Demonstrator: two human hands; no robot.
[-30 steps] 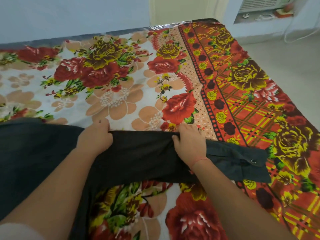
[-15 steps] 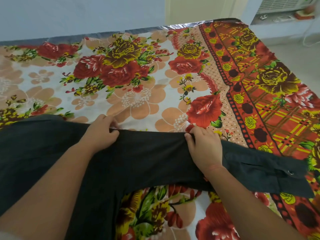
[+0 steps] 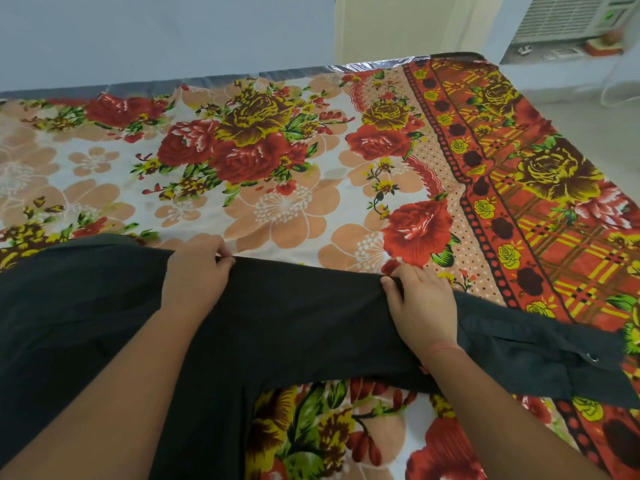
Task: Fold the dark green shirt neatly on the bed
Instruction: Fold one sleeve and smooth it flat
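The dark green shirt lies spread across the near part of the bed, its body at the left and one long sleeve running out to the right. The sleeve's cuff, with a metal snap, rests on the red border of the sheet. My left hand pinches the sleeve's far edge near the shoulder. My right hand grips the same edge farther along the sleeve. The fabric between them is pulled taut. My forearms cover part of the shirt.
A floral bedsheet covers the bed, with a shiny strip along its far edge against the wall. The bed's right side drops to a light floor. An air cooler and a small shelf stand at the top right.
Both hands have kept their grip on the sleeve's far edge. The view has shifted so the bed sits more to the right, and the sleeve edge between the hands looks straighter.
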